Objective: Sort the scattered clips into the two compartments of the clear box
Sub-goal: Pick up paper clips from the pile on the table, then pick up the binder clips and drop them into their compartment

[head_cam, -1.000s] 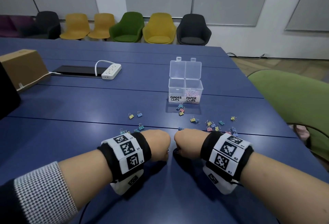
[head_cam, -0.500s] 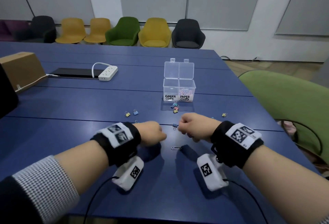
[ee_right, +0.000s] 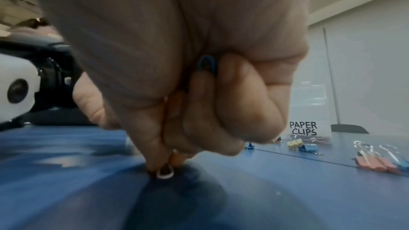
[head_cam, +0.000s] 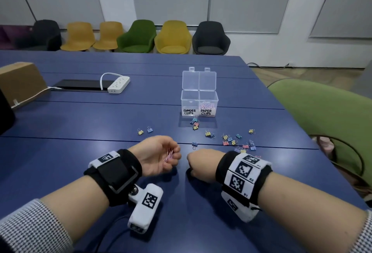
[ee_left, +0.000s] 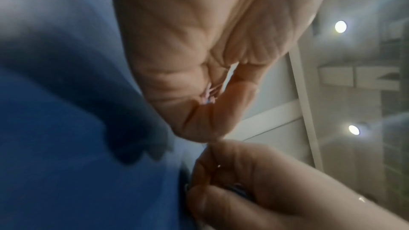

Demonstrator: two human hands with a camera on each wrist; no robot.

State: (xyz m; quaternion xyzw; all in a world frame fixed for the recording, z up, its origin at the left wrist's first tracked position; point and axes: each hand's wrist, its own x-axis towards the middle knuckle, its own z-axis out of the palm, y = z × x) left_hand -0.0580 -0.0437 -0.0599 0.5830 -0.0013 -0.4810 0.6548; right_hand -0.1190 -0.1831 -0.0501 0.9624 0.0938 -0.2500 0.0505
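Note:
My left hand (head_cam: 173, 157) lies palm up on the blue table, fingers curled round a few pink paper clips (head_cam: 170, 155); the left wrist view shows these clips (ee_left: 209, 93) in the fold of the fingers. My right hand (head_cam: 201, 167) is fisted beside it, knuckles down. In the right wrist view its thumb and forefinger pinch a white paper clip (ee_right: 165, 175) on the table, and a blue paper clip (ee_right: 208, 64) sits inside the curled fingers. The clear box (head_cam: 199, 99) stands open farther back, with pink clips in its PAPER CLIPS side (head_cam: 207, 104). Several binder clips (head_cam: 229, 140) lie scattered.
A white power strip (head_cam: 118, 84) and a cardboard box (head_cam: 20, 81) sit at the far left. A green chair (head_cam: 322, 115) stands close to the table's right edge. Two binder clips (head_cam: 145, 131) lie just beyond my left hand.
My left hand has turned palm up, showing the pink paper clips. My right hand has dropped from above the table onto the loose paper clip that lay between the hands.

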